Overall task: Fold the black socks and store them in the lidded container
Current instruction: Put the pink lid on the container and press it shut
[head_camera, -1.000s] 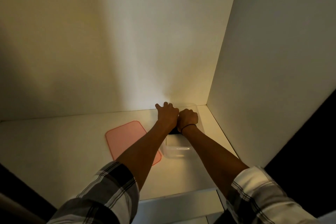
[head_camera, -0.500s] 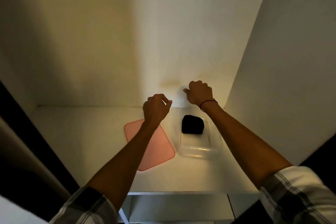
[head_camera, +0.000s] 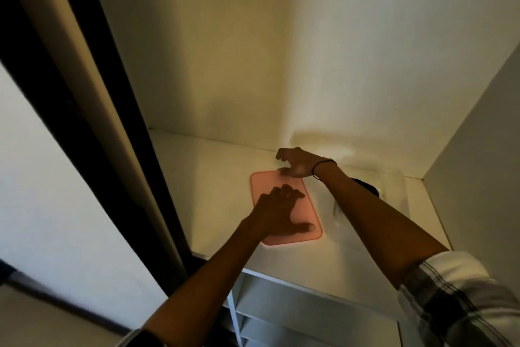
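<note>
A pink lid (head_camera: 263, 184) lies flat on the white shelf (head_camera: 213, 175). My left hand (head_camera: 278, 213) rests on its near half, fingers spread, thumb along the near right edge. My right hand (head_camera: 295, 163) reaches across to the lid's far edge, fingers curled over it and thumb touching the lid. To the right stands the clear container (head_camera: 394, 192), its lid off. The folded black socks (head_camera: 365, 186) lie inside it, mostly hidden behind my right forearm.
The shelf sits in a white closet alcove with a back wall (head_camera: 281, 65) and a right side wall (head_camera: 478, 149). A dark door frame (head_camera: 92, 121) runs down the left. Lower white shelves (head_camera: 281, 307) show below the front edge.
Both hands dropped from above the container and moved left onto the pink lid. The view swung so the lid is now central and the container is off to the right.
</note>
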